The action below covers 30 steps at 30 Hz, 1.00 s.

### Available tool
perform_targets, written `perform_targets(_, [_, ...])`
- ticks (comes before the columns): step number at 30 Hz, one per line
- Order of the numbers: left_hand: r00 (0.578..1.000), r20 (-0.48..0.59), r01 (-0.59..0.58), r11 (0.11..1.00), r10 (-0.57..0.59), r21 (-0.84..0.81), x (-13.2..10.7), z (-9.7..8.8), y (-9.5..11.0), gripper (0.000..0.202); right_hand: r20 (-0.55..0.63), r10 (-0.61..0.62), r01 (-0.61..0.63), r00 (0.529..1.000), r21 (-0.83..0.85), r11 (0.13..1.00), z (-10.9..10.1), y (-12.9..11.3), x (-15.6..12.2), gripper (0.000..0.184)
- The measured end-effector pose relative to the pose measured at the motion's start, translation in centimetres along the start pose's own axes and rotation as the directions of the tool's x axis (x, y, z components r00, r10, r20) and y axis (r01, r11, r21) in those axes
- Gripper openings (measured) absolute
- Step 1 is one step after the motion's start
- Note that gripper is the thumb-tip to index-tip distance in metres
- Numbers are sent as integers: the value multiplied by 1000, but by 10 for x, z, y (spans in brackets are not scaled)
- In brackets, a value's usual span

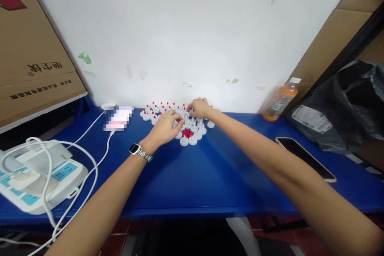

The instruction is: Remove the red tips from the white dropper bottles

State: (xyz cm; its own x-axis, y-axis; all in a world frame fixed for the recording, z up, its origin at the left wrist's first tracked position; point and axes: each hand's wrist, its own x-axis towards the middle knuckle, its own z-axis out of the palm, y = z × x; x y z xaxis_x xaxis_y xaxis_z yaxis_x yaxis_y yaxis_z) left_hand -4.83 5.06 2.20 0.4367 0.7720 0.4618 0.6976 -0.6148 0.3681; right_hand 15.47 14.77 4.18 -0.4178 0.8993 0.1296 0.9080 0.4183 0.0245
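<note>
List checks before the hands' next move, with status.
1. Left hand and right hand both in view: ok.
2. Red pieces visible among the white caps: ok.
3. Red tip on every white cap: not ok, front ones show none.
4. Anything pinched in the fingers: cannot tell, too small.
5. Bottle capped: ok.
6. Dark phone away from the caps: ok.

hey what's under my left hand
White pieces, some red-tipped, show beside and beyond your left hand on the blue table; what lies directly beneath is covered.
</note>
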Motion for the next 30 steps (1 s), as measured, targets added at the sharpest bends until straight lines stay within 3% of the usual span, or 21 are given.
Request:
perform_targets(7, [1000,12,-20,1000,21,-23,-1,0,1,28,6,-24,24,1000,-13,1000,-1,-1,-1,21])
perform_targets(16, [1000,-7,-5,1000,4,-11,0,-5,2,28,29,-56,56,998,5,998,-30,4,-16,21])
perform_targets(22, [1000,16,19,1000,-18,-16,-1,-4,-2,31,93,-30,27,995,29,999,-23,-3,-4,28])
perform_targets(26, [1000,2,27,999,-27,-23,-1,-6,-1,31,28,35,-39,999,150,988,-18,7,2,35])
perform_targets(30, [1000,-22,13,1000,-14,-25,1,-7,-2,29,-86,194,-173,977,205,963,-11,12,0,35])
